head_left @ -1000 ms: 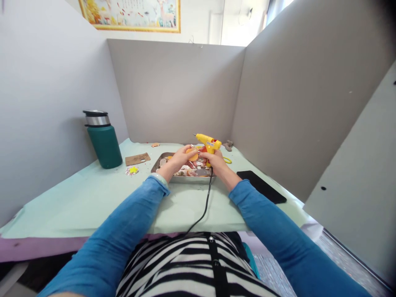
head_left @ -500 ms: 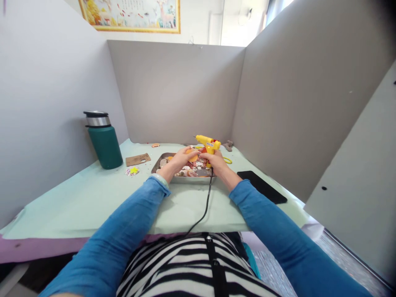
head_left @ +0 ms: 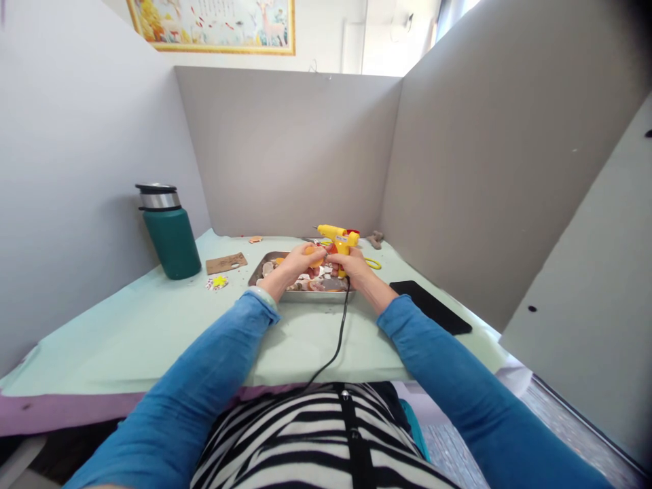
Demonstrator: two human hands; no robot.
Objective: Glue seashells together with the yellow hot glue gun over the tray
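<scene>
The left hand [head_left: 295, 263] pinches a rounded orange piece [head_left: 316, 257] above the metal tray [head_left: 318, 297], toward the table's [head_left: 229, 329] far edge; the right hand [head_left: 354, 266] grips a yellow glue gun [head_left: 339, 235]. Gluing seems underway; next calls for steady aim.

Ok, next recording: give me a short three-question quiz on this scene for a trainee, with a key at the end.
1. Which hand holds the yellow glue gun?
2. True or false: the flat black object lies to the person's right of the metal tray.
3. Fill in the blank: the left hand holds a small piece coloured ____.

Key:
1. The right hand.
2. True.
3. Orange.
</scene>
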